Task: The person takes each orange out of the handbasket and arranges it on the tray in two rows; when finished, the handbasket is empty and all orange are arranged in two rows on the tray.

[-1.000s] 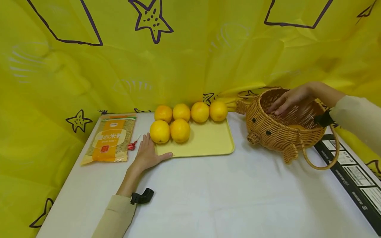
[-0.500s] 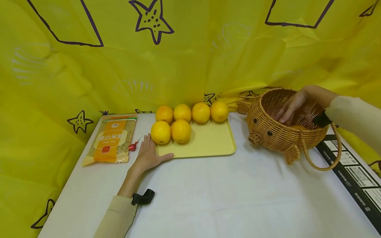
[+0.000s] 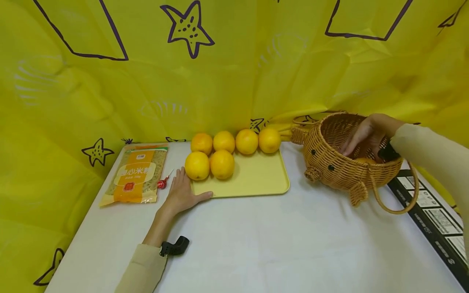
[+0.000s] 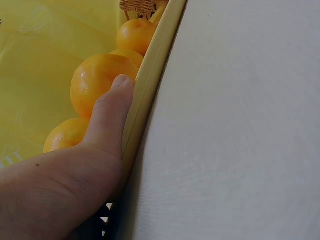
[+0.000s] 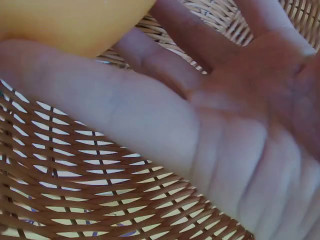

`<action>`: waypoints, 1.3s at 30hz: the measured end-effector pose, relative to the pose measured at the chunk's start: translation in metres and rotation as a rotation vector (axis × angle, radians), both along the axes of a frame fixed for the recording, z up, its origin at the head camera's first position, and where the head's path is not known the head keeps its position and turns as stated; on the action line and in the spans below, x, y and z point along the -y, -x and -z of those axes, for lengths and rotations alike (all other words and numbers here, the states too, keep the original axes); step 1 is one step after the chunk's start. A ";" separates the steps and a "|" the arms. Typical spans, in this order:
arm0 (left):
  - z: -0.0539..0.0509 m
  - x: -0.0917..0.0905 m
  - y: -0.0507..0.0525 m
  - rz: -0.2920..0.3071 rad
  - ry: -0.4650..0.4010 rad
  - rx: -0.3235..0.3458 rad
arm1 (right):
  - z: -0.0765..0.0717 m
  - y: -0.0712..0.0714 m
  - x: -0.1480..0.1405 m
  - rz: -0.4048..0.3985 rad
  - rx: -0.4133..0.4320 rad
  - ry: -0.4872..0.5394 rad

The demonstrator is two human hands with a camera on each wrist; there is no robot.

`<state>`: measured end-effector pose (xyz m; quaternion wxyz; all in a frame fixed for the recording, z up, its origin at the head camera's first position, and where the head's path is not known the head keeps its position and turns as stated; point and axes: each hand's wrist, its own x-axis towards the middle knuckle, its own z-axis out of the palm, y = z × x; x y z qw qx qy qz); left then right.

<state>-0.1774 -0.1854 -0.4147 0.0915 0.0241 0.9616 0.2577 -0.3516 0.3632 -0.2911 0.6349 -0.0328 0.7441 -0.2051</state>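
My left hand [image 3: 180,193] lies with straight fingers along the left end of a pale yellow tray [image 3: 253,188]. Its thumb rests at the tray's front edge in the left wrist view. Several oranges [image 3: 222,164] stand on the tray in two rows, the rear one longer. My right hand [image 3: 368,132] reaches down inside a wicker basket [image 3: 331,175] shaped like a pig's face. In the right wrist view its thumb and index finger lie on either side of an orange [image 5: 65,22], apparently gripping it; the fingertips are hidden.
A bag of rice-like grain [image 3: 133,175] lies left of the tray, with a small red-wrapped lollipop [image 3: 162,183] beside my left fingers. A long black-and-white box [image 3: 432,211] runs along the right edge. A yellow printed cloth [image 3: 234,73] hangs behind the table.
My right hand has gone deeper into the basket, and its fingers have dropped further from sight. The left hand, the tray and its oranges have kept their places.
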 end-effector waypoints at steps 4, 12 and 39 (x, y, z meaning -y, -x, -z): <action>0.003 -0.001 -0.002 0.000 0.004 0.008 | 0.005 0.000 0.002 -0.062 0.012 -0.054; 0.001 0.000 0.001 0.001 0.015 -0.001 | 0.010 0.001 0.002 -0.124 0.021 -0.054; -0.001 0.002 0.000 -0.007 0.004 -0.003 | -0.016 0.000 -0.008 -0.007 -0.241 0.522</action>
